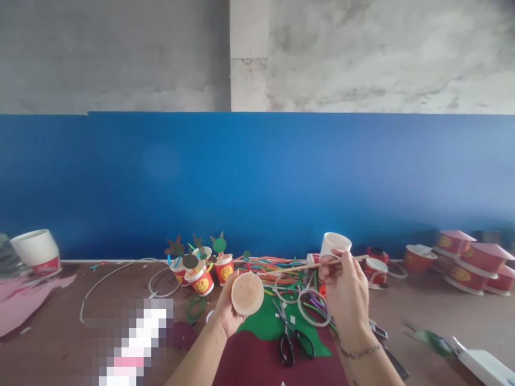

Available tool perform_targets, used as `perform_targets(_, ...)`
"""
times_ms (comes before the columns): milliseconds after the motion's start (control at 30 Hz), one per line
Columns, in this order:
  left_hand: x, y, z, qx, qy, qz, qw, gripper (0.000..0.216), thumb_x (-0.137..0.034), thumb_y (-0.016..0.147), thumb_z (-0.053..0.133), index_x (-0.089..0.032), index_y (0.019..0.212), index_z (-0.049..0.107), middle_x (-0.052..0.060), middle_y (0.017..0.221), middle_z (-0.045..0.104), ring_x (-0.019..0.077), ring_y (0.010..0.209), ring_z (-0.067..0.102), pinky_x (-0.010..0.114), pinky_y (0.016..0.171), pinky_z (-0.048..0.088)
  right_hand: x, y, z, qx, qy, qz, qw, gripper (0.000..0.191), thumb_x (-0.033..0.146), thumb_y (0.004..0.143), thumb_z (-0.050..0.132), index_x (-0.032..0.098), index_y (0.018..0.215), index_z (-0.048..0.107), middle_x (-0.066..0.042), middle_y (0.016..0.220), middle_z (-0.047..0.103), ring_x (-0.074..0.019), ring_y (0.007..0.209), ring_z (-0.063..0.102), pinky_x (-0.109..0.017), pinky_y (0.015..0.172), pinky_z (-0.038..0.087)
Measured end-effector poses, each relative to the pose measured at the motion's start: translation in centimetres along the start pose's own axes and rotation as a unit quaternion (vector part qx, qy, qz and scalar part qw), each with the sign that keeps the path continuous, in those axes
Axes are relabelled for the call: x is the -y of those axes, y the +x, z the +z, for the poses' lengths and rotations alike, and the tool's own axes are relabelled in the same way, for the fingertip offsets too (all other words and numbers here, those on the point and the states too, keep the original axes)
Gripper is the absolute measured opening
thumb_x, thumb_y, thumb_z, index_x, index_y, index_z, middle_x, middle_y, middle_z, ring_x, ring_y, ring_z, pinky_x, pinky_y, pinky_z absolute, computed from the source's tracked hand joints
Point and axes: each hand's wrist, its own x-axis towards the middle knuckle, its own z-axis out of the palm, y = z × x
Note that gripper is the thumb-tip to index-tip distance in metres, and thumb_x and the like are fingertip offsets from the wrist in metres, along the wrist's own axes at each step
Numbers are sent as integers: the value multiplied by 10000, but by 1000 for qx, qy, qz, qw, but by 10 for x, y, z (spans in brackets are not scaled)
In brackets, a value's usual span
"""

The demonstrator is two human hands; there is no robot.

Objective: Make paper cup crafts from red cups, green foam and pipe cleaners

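Observation:
My left hand (229, 311) is closed around a paper cup (247, 293), its round pale end facing me. I cannot tell whether that end is the base or the open mouth. In my right hand (349, 281), fingers pinch a thin wooden stick (295, 267), whose tip points left toward the cup. A white paper cup (336, 242) shows just behind my right fingers. Below and between the hands lie black-handled scissors (286, 335), partly open, on green paper (261, 324) and maroon paper (245, 364). White rings (314, 307) lie beside my right wrist.
Decorated red cups (200, 281) stand at the back left of centre. Colourful strips (269, 262) are heaped along the blue wall panel (257, 182). Stacked cups with pink tops (470, 257) stand far right, a white cup stack (36, 252) far left. Green-headed pliers (438, 340) lie right.

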Motion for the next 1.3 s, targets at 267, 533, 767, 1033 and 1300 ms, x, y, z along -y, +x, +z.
perform_targets(267, 1, -3, -1, 56, -18, 34, 998, 339, -440, 797, 614, -109, 843, 668, 27, 591, 680, 155, 562, 643, 250, 555, 492, -2, -42, 21, 213, -88, 34, 973, 269, 459, 877, 510, 196, 841, 557, -7, 671, 669, -102, 462, 546, -220, 447, 418)
perform_targets(533, 1, -6, 2, 72, -37, 30, 996, 356, -443, 796, 615, -96, 852, 667, 26, 598, 672, 144, 551, 628, 259, 569, 497, -14, -48, 24, 236, -99, 42, 966, 281, 454, 902, 472, 197, 817, 550, -17, 746, 686, -106, 519, 585, -212, 463, 425)
perform_targets(767, 1, -8, 3, 69, -18, 38, 997, 331, -446, 782, 626, -116, 762, 653, 19, 583, 666, 139, 548, 631, 244, 558, 500, -18, -48, 26, 235, -100, 50, 965, 325, 489, 883, 487, 190, 769, 540, -23, 716, 680, -105, 498, 581, -209, 465, 440)
perform_targets(1033, 2, -15, 11, 49, -31, 16, 998, 233, -370, 803, 594, -142, 804, 639, 7, 582, 666, 130, 487, 608, 235, 528, 491, -23, -49, 28, 226, -90, 79, 967, 334, 510, 874, 494, 195, 766, 521, -2, 643, 665, -112, 470, 580, -211, 434, 448)
perform_targets(1300, 10, -7, 8, 179, 4, 34, 983, 371, -440, 824, 529, -99, 722, 630, 63, 606, 636, 157, 565, 595, 259, 564, 481, -34, -64, 33, 245, -107, 125, 955, 379, 559, 815, 548, 190, 737, 521, -1, 578, 658, -130, 435, 587, -219, 395, 439)
